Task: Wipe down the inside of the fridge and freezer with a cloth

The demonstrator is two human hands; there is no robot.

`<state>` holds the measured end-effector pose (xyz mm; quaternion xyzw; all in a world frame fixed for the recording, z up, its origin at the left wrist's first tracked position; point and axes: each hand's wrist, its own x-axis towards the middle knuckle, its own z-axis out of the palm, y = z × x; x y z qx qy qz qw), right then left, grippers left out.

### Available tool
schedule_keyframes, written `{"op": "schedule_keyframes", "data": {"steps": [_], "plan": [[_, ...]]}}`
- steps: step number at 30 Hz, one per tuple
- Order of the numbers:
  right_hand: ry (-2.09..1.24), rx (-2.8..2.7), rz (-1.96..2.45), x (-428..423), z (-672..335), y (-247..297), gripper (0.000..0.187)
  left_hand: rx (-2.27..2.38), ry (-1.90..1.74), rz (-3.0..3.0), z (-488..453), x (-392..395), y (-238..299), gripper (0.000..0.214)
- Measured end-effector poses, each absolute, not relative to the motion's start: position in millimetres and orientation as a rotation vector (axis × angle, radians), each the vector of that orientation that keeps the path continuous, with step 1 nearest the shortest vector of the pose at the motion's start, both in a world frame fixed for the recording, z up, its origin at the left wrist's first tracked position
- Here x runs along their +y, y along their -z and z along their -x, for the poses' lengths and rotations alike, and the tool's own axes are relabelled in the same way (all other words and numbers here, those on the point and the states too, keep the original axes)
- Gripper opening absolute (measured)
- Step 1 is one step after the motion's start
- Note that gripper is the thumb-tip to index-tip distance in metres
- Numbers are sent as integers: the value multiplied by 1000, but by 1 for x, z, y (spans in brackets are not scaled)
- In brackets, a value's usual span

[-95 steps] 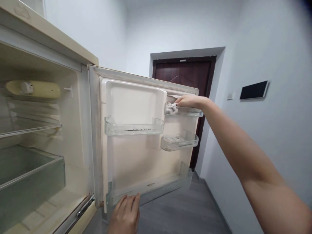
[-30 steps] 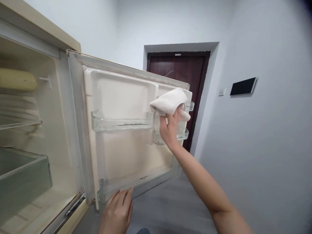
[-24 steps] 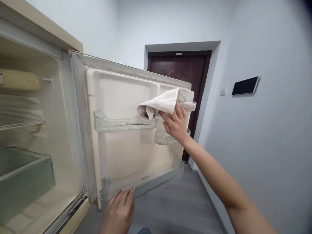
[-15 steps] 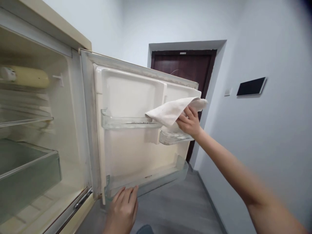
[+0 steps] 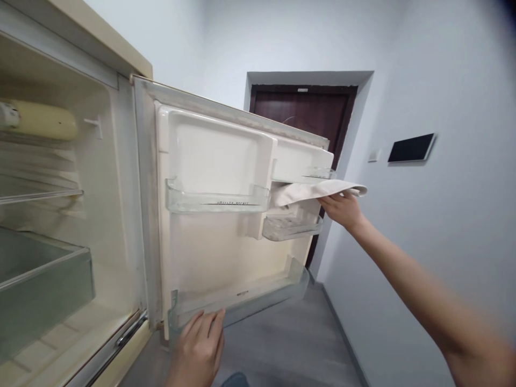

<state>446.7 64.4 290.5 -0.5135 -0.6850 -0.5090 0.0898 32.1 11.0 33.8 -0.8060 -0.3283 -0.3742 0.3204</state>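
A white cloth (image 5: pixel 310 190) is gripped in my right hand (image 5: pixel 342 208), which is closed round it at the far side of the open fridge door (image 5: pixel 217 242). Part of the cloth reaches into the gap between the small upper right shelf (image 5: pixel 304 176) and the small clear shelf (image 5: pixel 292 228) below it. My left hand (image 5: pixel 199 344) is at the long bottom door shelf (image 5: pixel 258 301), its fingers curled over the front rim near the hinge end. A wider clear shelf (image 5: pixel 217 202) is on the door's upper left.
To the left is the fridge interior, with a yellowish cylindrical housing (image 5: pixel 44 121), a glass shelf (image 5: pixel 36 196) and a greenish clear drawer (image 5: pixel 48 295). Behind the fridge door is a dark red room door (image 5: pixel 306 110). A black panel (image 5: pixel 411 148) hangs on the right wall.
My right hand has moved right and slightly down with the cloth, from in front of the upper right shelf to beneath it. My left hand stays at the bottom shelf.
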Motion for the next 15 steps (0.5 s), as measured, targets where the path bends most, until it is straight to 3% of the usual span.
{"op": "schedule_keyframes", "data": {"steps": [4, 10, 15], "plan": [[1617, -1973, 1471, 64, -459, -279, 38, -845, 1005, 2104, -31, 10, -35, 30], [1487, -2034, 1373, 69, -442, -278, 41, -863, 1005, 2080, -34, 11, -39, 27], [1455, -2073, 1313, 81, -418, -286, 32, -849, 1037, 2058, -39, 7, -47, 25]]}}
